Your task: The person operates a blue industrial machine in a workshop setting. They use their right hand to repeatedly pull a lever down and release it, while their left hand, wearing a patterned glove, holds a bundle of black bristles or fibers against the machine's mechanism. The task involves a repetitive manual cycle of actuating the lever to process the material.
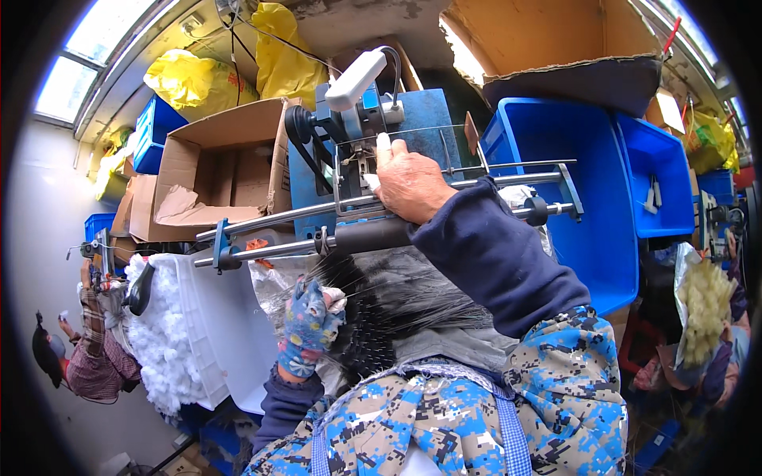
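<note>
In the head view, the right hand [409, 181] was at the machine [429, 119], its fingers bent down at the metal frame [349, 178] below the motor. White covering showed on at least one fingertip. Whether those fingers grasped a piece or merely touched the frame could not be told, as the hand hid the spot. The left hand [308, 321], in a patterned glove with the fingertips pale, was low beside the lap, its fingers curled near the bristles [361, 337]; whether it gripped any strands was too blurred to tell.

The bristles lay loose between the left hand and the right forearm, a dark mass with thin strands fanned out over the grey cloth [444, 345], just below the roller [373, 236]. So many lying unbundled suggested that much was left to do. The right hand's place at the machine suggested that one piece was partway through, though no finished piece could be made out there.

Left of the lap, white fluff [163, 341] was heaped against the white tub [230, 317]; whether it was finished work or stock was unclear. The blue bin [583, 238] stood to the right.
</note>
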`<state>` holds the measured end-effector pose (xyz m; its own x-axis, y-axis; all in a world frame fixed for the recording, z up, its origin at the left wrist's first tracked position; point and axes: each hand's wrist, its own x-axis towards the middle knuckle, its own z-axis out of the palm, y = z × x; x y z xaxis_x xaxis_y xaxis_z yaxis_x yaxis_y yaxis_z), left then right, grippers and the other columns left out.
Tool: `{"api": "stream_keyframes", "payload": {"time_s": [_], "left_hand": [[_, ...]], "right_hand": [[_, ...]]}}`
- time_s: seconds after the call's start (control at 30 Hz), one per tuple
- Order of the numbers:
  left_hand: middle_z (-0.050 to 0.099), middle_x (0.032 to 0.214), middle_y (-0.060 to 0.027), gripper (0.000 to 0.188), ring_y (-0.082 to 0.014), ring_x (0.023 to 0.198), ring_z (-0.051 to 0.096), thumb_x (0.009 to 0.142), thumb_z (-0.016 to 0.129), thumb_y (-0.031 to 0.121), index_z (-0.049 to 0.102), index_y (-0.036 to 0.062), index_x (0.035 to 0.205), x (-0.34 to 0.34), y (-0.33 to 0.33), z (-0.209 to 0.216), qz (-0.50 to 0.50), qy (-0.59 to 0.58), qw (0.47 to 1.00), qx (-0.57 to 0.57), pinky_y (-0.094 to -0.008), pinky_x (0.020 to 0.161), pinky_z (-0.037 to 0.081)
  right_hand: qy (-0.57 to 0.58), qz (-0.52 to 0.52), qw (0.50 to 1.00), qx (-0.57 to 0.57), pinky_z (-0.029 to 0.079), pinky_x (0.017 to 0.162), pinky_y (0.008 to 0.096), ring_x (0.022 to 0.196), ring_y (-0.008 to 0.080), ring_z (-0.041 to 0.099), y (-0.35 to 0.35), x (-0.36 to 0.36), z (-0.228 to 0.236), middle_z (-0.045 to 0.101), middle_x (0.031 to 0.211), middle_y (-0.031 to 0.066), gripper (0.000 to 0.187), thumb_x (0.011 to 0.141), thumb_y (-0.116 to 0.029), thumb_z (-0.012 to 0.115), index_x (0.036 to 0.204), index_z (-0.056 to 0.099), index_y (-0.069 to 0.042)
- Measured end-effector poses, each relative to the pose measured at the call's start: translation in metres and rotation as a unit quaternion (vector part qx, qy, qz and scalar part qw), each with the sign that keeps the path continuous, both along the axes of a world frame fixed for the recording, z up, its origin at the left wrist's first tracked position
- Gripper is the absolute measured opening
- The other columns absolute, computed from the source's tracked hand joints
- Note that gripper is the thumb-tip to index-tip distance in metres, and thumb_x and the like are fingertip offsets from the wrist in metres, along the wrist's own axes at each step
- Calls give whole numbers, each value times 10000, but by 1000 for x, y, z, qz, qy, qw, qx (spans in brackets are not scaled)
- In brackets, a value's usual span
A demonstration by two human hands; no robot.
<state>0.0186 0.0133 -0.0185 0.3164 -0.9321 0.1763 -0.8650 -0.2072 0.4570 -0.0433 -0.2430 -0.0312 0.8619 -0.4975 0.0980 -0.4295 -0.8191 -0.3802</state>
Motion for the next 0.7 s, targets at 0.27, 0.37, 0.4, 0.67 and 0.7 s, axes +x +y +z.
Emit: {"api": "stream_keyframes", "payload": {"time_s": [0.27, 0.37, 0.4, 0.67, 0.7], "left_hand": [[609, 774, -112, 200, -301, 706, 586, 701, 649, 39, 621, 79, 894, 1, -4, -13, 9, 30, 999, -32, -372, 631, 469], [598, 777, -110, 230, -319, 709, 572, 680, 651, 40, 618, 66, 906, -2, -6, -6, 11, 41, 998, -35, -400, 636, 460], [610, 760, -100, 202, -286, 687, 589, 714, 639, 36, 613, 61, 912, -1, -6, -4, 11, 44, 998, -47, -371, 612, 466], [621, 741, -84, 260, -246, 651, 615, 691, 642, -17, 613, 61, 937, -4, 2, -3, 41, 145, 984, -93, -336, 588, 472], [621, 737, -81, 251, -227, 648, 618, 706, 641, -13, 609, 60, 944, -5, 3, -1, 48, 145, 983, -102, -323, 579, 473]], "right_hand": [[32, 14, 998, -45, 460, 752, 411, 888, 322, 541, -39, -51, 18, 495, 1006, 197, 397, 791, -249, 626, 1059, 536, 30], [-15, 10, 993, -118, 427, 765, 398, 918, 287, 508, -55, -50, 32, 519, 1006, 145, 302, 796, -221, 620, 984, 571, 11], [-45, -13, 987, -156, 428, 766, 393, 918, 286, 514, -63, -49, 34, 531, 1008, 134, 295, 789, -198, 617, 1002, 572, 1], [153, 28, 967, -200, 353, 776, 371, 847, 214, 527, -71, -49, 34, 617, 784, 52, 88, 776, -74, 541, 837, 603, -86], [180, 30, 964, -196, 353, 773, 369, 830, 209, 530, -69, -53, 41, 618, 750, 42, 72, 770, -71, 542, 809, 600, -89]]}}
